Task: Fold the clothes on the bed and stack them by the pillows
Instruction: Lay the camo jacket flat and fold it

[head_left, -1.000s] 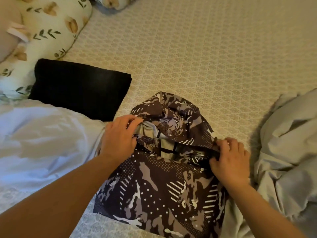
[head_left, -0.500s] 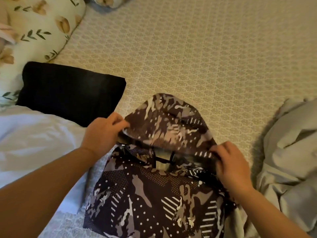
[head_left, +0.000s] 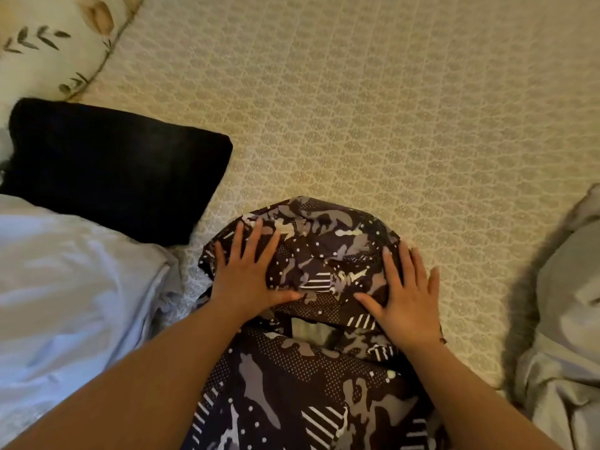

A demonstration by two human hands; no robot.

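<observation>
Left hand [head_left: 248,274] and right hand [head_left: 406,297] press flat, fingers straight, gripping nothing, on the camouflage hooded jacket [head_left: 311,352]; its hood [head_left: 324,248] points toward open bedsheet [head_left: 373,125]; folded black garment [head_left: 113,167] lies left.

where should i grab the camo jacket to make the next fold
Probably the rounded far edge of the camo jacket, pinched at both sides from above. Left hand and right hand already lie flat there, and that flap sits free on the bedspread.

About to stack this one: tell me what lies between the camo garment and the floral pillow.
The folded black garment lies on the bed between the camo garment and the floral pillow, against the pillow. Both hands, left and right, press flat on the camo garment.
</observation>
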